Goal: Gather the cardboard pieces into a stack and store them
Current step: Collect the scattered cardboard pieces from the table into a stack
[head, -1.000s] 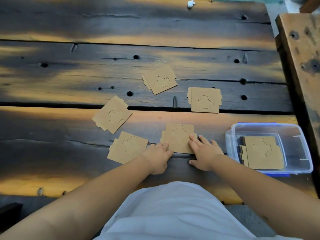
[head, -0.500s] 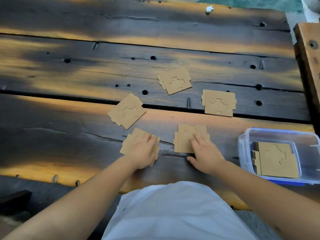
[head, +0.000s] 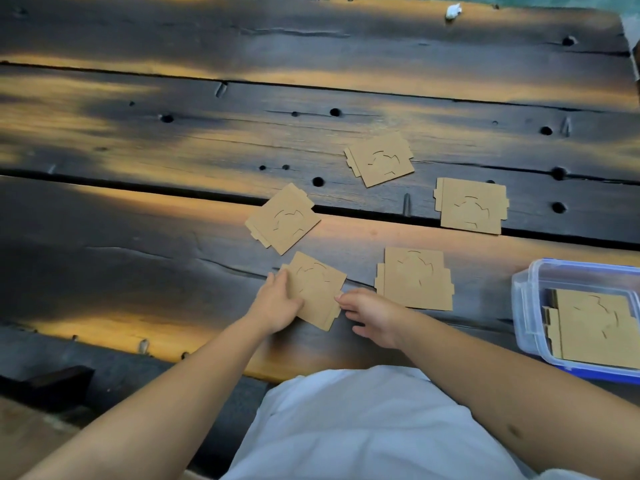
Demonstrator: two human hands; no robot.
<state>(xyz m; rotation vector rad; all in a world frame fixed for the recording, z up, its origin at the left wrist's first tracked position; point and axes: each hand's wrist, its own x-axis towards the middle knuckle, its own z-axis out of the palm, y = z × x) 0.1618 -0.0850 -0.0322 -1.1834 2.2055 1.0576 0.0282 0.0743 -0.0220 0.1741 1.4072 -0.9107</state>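
Note:
Several small stacks of brown cardboard pieces lie on the dark wooden table (head: pixel 173 278). My left hand (head: pixel 277 303) grips the left edge of the nearest stack (head: pixel 317 289). The fingertips of my right hand (head: pixel 374 313) touch that stack's right corner. Just right of it lies another stack (head: pixel 415 278), untouched. Further back are three more: one to the left (head: pixel 282 218), one in the middle (head: pixel 379 159), one to the right (head: pixel 471 206). A clear plastic box (head: pixel 523 299) with a blue rim at the right holds more cardboard pieces (head: pixel 595 323).
Wide gaps run between the table's planks, and several round holes dot the wood. A small white scrap (head: pixel 453 10) lies at the far edge. My white shirt (head: pixel 363 427) fills the bottom of the view. The table's near edge is just below my hands.
My right hand left the middle stack and came across to the nearest stack's right corner. My left hand shifted from on top of that stack to its left edge.

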